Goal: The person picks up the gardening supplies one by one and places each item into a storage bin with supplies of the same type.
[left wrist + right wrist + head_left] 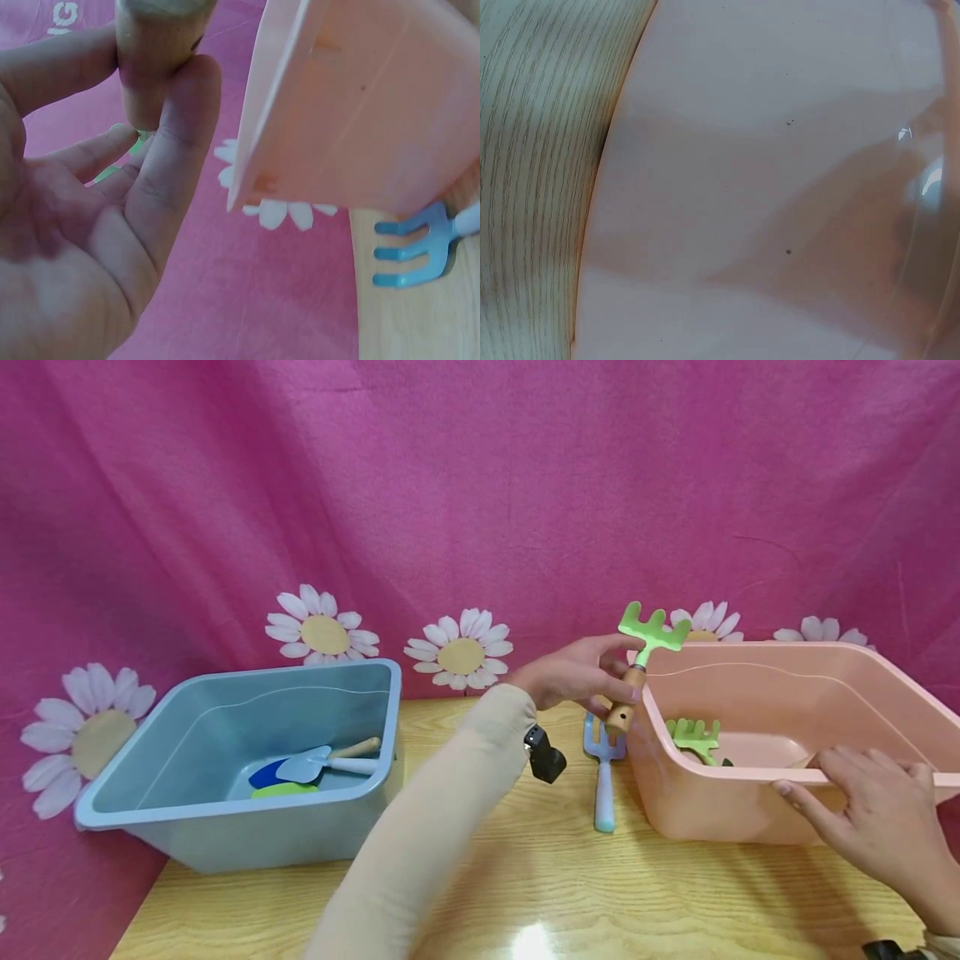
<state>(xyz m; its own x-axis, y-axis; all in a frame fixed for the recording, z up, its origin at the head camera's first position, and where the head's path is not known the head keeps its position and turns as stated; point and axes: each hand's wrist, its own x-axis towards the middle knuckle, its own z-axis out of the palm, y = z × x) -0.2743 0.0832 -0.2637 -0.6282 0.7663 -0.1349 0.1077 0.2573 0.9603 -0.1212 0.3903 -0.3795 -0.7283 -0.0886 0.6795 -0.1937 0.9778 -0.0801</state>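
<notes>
My left hand (572, 673) holds a small hand rake (654, 632) by its wooden handle, between thumb and fingers. The rake's green tines point up, beside the left rim of the pink tub (750, 806). In the left wrist view the wooden handle (154, 67) is pinched, and the green head is mostly hidden behind the fingers. My right hand (873, 810) grips the tub's near rim, fingers over the edge and thumb outside. Another green rake (696, 739) lies inside that tub. On the table, left of the tub, lies a blue hand fork (604, 768).
At the left stands a blue tub (225, 831) holding a pale blue trowel (303, 766), a dark blue piece and a green piece. Both tubs stand on a wooden table (517, 868). A pink flowered cloth (480, 510) hangs behind. The right wrist view shows mainly the pink tub's wall (727, 180).
</notes>
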